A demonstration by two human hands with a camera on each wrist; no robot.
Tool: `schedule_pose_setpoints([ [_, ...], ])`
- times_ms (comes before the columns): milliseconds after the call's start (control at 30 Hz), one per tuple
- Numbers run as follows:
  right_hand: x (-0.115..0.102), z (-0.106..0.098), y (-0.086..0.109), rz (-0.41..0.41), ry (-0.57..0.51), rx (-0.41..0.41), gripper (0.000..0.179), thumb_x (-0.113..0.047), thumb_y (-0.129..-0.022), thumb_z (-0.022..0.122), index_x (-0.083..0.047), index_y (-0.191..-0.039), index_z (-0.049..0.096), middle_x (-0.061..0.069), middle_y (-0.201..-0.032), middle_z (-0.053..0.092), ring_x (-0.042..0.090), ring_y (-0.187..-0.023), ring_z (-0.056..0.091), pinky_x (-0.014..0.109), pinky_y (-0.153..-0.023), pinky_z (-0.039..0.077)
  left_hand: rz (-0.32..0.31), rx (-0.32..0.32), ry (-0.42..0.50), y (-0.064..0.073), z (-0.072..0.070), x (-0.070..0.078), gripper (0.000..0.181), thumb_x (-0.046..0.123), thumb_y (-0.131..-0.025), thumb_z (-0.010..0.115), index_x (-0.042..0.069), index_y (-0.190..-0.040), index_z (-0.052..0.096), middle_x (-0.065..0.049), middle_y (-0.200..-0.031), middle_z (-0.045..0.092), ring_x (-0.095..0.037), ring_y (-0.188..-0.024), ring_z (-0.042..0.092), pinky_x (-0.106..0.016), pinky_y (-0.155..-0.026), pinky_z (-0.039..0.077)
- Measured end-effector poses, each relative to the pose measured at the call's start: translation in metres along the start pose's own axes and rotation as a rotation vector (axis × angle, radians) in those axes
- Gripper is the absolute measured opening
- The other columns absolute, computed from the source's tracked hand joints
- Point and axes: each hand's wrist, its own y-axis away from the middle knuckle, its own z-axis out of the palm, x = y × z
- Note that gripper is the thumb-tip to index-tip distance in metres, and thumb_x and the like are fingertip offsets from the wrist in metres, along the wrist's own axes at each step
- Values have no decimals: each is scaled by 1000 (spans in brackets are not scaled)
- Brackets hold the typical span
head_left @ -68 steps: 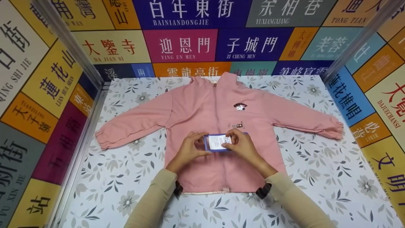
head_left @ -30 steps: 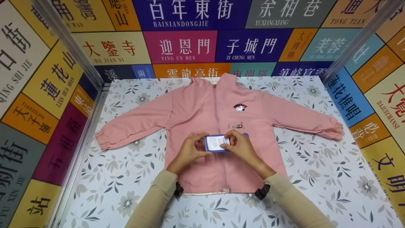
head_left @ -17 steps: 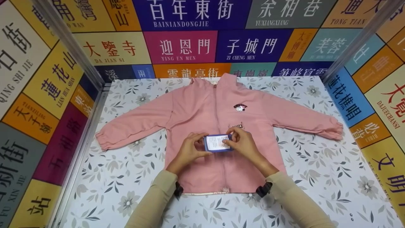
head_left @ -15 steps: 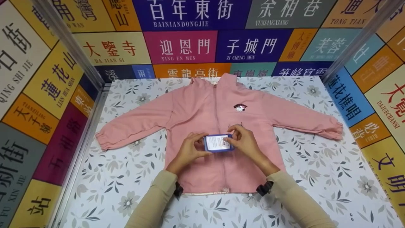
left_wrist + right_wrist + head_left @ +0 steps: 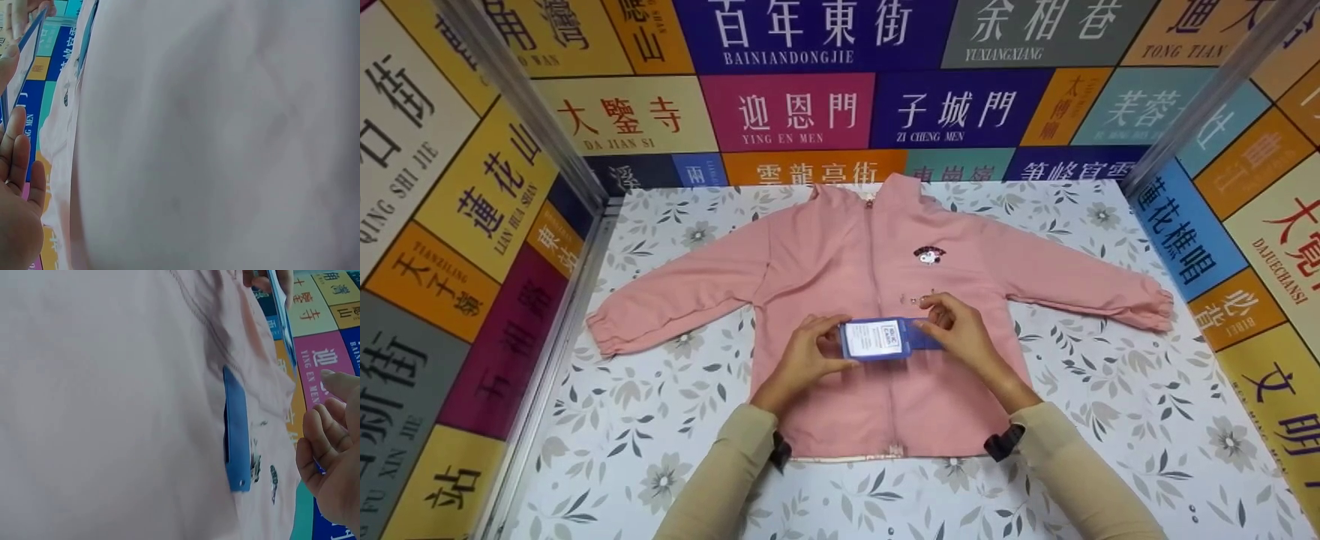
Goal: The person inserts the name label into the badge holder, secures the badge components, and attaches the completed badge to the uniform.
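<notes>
In the head view, my left hand pinches the left end of a blue card holder with a white printed face, thumb below and fingers above. The holder is raised over a pink zip jacket laid out flat. My right hand is just right of the holder, thumb and index finger apart. In the right wrist view the right hand has loosely curled fingers and a gap to the holder. A second flat blue piece with a small hole at one end lies on the jacket.
The jacket's sleeves spread to both sides, and a cartoon print marks its chest. Under it is a white leaf-patterned table surface. Panels with large printed characters stand at the back and sides.
My right hand has let go of the card holder and moved right, uncovering its printed right end. More of the blue piece beyond it shows. The left hand keeps its hold.
</notes>
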Motion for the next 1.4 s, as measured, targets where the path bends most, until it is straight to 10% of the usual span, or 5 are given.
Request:
schedule_pose_setpoints([
  [500,44,-22,1,-74,234,-108,50,-28,-85,78,-11,-129,64,10,-127,59,30,-121,49,49,-107,40,2,14,-8,3,-8,-4,73,24,-65,93,10,-130,64,-6,-95,69,-20,-91,56,-35,-83,58],
  [1400,67,-35,6,-102,463,-267,89,-52,-70,84,-11,-143,53,11,-141,50,32,-132,40,54,-113,27,2,19,-3,5,-10,-9,74,25,-64,93,10,-130,64,-6,-96,69,-18,-91,56,-31,-83,58],
])
